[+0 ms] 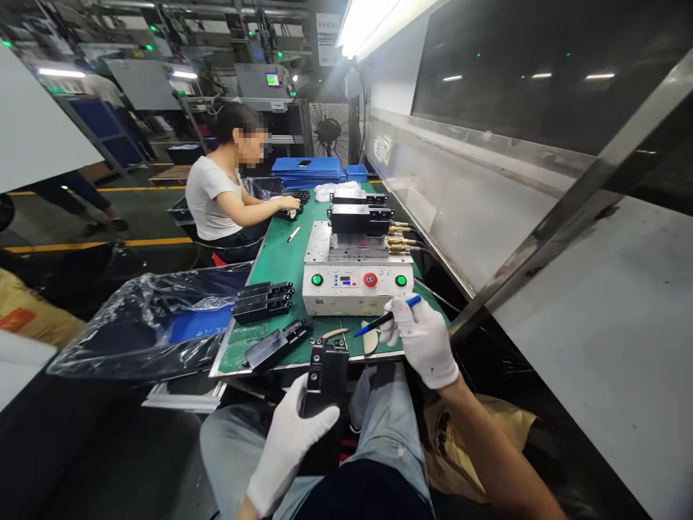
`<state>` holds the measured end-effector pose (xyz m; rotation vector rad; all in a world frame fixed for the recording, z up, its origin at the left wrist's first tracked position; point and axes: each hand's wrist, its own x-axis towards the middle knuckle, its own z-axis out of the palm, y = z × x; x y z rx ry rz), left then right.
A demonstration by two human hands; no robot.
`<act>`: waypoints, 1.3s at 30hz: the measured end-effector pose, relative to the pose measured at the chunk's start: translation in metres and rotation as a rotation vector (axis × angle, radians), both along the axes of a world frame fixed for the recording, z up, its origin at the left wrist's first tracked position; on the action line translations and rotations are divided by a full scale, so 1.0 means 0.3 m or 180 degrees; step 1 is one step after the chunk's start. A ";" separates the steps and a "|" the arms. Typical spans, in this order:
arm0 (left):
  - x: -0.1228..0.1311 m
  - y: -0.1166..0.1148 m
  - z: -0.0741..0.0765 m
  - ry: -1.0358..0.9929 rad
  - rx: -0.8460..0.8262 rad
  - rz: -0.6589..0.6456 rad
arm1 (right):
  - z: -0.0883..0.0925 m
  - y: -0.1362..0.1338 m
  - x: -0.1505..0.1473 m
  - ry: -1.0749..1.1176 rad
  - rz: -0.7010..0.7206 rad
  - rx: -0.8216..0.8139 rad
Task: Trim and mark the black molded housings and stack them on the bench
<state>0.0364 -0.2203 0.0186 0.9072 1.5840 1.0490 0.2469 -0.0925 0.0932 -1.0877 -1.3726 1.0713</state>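
My left fingers point(284, 451): gloved, closed around one black metal block point(325, 379) at 6 o'clock; I judge it heavy, stiff and smooth, best held by its long sides.
Worktop point(238, 347): green-topped, three more blocks point(263, 303) at 8 o'clock.
My right fingers point(419, 339): gloved, pinched on one blue-and-black pen point(387, 318) at 4 o'clock; light, thin.

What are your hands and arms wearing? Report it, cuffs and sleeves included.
The left hand and the right hand each wear a snug white fabric glove, with no marking that shows. The right forearm is bare past the glove's cuff, and no sleeve or cable shows on it.
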 end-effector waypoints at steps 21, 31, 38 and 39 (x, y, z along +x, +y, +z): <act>0.046 -0.035 0.058 -0.0051 0.0055 -0.0211 | -0.031 -0.036 -0.102 0.0052 0.0484 0.0397; 0.046 -0.046 0.076 0.0057 -0.0056 -0.0239 | -0.041 -0.034 -0.098 -0.0087 0.0395 0.0664; 0.038 -0.041 0.046 -0.0075 0.0031 -0.0283 | 0.002 -0.064 -0.112 0.0655 0.0102 0.0198; 0.037 -0.040 0.043 -0.0114 0.0070 -0.0290 | 0.005 -0.074 -0.118 0.0720 0.0147 0.0106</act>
